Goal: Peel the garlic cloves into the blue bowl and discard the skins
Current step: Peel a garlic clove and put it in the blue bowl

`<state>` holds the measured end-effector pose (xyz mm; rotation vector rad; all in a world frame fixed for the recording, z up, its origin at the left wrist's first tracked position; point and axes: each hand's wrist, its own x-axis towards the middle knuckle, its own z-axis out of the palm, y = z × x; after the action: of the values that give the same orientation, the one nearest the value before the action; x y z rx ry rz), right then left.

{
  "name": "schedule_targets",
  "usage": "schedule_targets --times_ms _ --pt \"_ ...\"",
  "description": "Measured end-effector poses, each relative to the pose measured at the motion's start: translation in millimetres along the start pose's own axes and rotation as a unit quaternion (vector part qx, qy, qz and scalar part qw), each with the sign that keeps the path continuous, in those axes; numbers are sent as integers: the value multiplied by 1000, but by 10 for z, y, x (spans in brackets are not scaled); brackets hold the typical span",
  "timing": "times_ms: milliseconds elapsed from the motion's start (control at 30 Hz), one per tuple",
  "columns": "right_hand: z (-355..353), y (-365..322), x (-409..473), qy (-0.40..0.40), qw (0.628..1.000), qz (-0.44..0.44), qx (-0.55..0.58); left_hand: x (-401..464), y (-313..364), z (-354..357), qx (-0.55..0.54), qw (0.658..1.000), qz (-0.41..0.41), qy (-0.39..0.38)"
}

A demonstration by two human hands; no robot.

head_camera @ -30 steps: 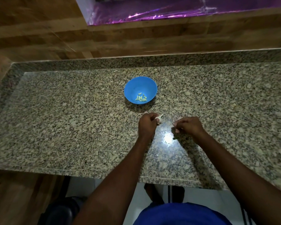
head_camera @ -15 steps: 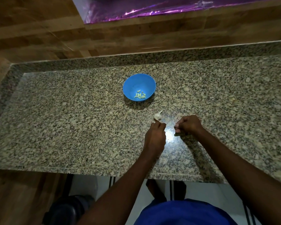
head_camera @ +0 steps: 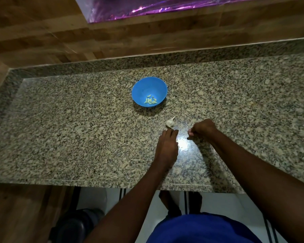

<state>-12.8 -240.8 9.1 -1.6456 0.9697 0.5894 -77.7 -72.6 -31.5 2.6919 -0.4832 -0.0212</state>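
Note:
A blue bowl (head_camera: 149, 92) stands on the granite counter (head_camera: 77, 128) and holds several peeled garlic cloves (head_camera: 150, 100). Nearer me lies a white garlic bulb piece (head_camera: 170, 122) with its stem pointing up right. My left hand (head_camera: 168, 146) lies just below it, fingers stretched toward the garlic, fingertips at or near its base. To the right, my right hand (head_camera: 203, 128) is curled and pinches something small and pale at its fingertips; I cannot tell whether it is a clove or skin.
The counter's front edge (head_camera: 112, 181) runs across below my forearms. A wooden wall (head_camera: 112, 41) backs the counter, with a purple-lit opening above. A dark bin (head_camera: 74, 227) stands on the floor at lower left.
My left hand has let go of the garlic bulb piece, which now lies on the counter, and has drawn back toward me. My right hand has stayed curled at nearly the same spot.

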Motion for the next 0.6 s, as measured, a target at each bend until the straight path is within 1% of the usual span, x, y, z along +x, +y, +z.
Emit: schedule_targets --times_ms 100,167,200,233,267,333,367,433,467,533,600 --pt "49 25 25 25 997 -50 -54 12 -7 -10 -2 1000 -1 -5" --pt "61 77 68 65 986 -98 -122 12 -5 -3 -2 1000 1 -7" --pt "45 98 41 66 980 -118 -147 16 -4 -4 -1 1000 5 -1" --pt "20 130 -26 45 981 -139 -130 24 -10 4 -9 1000 3 2" --pt "-18 153 -110 13 985 -146 -89 36 -7 -17 -29 1000 -3 6" --pt "-139 246 -144 -44 990 -133 -4 83 -6 -34 -111 993 -46 16" --pt "-193 295 -124 -65 989 -126 30 112 11 -54 -185 979 -84 11" --pt "-282 346 -135 -100 986 -111 79 152 94 -122 -350 923 -158 -24" --pt "-301 360 -156 -116 983 -98 99 178 135 -145 -401 898 -178 -34" --pt "-332 376 -204 -151 975 -93 136 245 219 -192 -449 872 -193 -39" --pt "-357 389 -231 -164 966 -103 173 297 284 -244 -497 837 -223 -46"
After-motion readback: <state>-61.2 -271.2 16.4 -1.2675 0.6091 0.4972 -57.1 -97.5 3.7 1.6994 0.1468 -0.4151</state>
